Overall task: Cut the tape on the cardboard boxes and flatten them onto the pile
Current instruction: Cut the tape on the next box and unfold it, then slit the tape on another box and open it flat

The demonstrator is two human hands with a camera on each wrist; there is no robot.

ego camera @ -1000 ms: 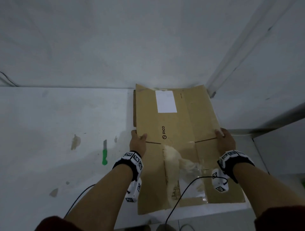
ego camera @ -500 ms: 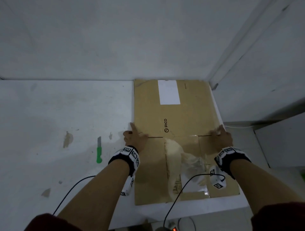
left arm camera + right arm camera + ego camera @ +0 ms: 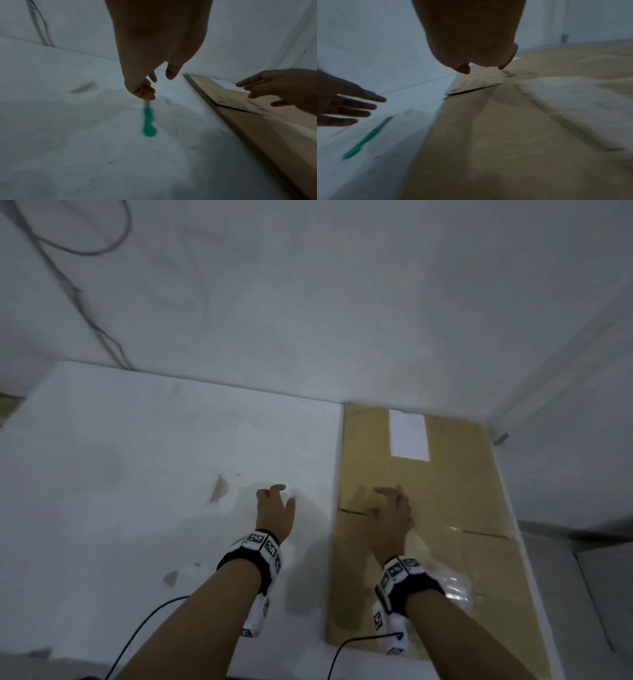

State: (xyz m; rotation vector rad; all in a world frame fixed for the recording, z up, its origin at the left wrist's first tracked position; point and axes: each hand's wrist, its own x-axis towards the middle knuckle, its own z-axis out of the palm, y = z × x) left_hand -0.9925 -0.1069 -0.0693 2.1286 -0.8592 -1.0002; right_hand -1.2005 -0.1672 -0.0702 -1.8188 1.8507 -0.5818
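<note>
The flattened cardboard box (image 3: 428,508) looks light, stiff and floppy at its creases; grip its long edges. Left hand (image 3: 274,513) above the green-handled knife (image 3: 148,121) and right hand (image 3: 390,513) above the cardboard both hold nothing, fingers loosely apart.

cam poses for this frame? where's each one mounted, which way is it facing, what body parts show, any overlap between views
Head: worn on the head, looks forward and down at the white table and flattened cardboard; shows both forearms, left hand and right hand.
Left wrist: looks along the left hand at the green-handled knife; the right hand shows at the right edge.
Right wrist: looks along the right hand over the cardboard; the left hand's fingers show at left.
Shared: both wrist views show the knife and cardboard edge.
</note>
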